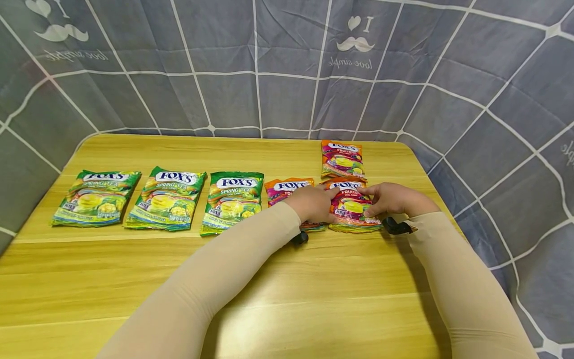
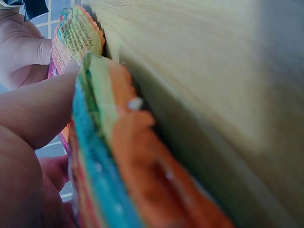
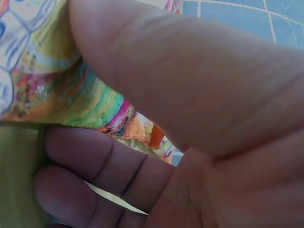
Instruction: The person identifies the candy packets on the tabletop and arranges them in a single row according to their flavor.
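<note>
A red-purple Fox's Fruits candy bag (image 1: 352, 207) lies face up on the table between the two hands. My left hand (image 1: 311, 204) holds its left edge and covers much of a second Fruits bag (image 1: 287, 187). In the left wrist view, the left thumb (image 2: 38, 111) lies along the bag's side. My right hand (image 1: 390, 199) grips the first bag's right edge. The right wrist view shows the thumb (image 3: 128, 61) over the bag's face, with curled fingers (image 3: 78, 147) below its edge. Some fingertips are hidden.
Another Fruits bag (image 1: 342, 159) lies just behind the held one. To the left, three green Spring Tea candy bags, the nearest being this bag (image 1: 233, 199), form a row on the wooden table (image 1: 287, 309). A grey checked curtain (image 1: 287, 55) hangs around the table's back and sides.
</note>
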Available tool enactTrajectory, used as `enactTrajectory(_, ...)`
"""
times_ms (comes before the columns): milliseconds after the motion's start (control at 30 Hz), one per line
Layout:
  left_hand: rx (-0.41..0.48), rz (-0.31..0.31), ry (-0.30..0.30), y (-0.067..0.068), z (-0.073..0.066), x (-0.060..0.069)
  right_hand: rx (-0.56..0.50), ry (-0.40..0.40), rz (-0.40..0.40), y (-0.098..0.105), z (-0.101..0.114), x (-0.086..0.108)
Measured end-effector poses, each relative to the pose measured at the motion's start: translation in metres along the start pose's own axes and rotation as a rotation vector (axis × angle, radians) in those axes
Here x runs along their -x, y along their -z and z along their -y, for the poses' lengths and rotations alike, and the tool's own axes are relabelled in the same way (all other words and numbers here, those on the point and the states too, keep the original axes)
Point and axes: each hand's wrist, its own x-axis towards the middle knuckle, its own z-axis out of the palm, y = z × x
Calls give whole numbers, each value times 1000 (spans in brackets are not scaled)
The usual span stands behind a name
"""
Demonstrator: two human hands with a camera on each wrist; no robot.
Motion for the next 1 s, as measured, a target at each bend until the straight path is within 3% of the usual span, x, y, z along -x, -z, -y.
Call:
enactTrajectory(767,-17,-7,4,0,-2,1,-54,-10,21,-1,1,2)
enactTrajectory(1000,0,-12,8,-1,-1,0,15,4,13,2,4,2)
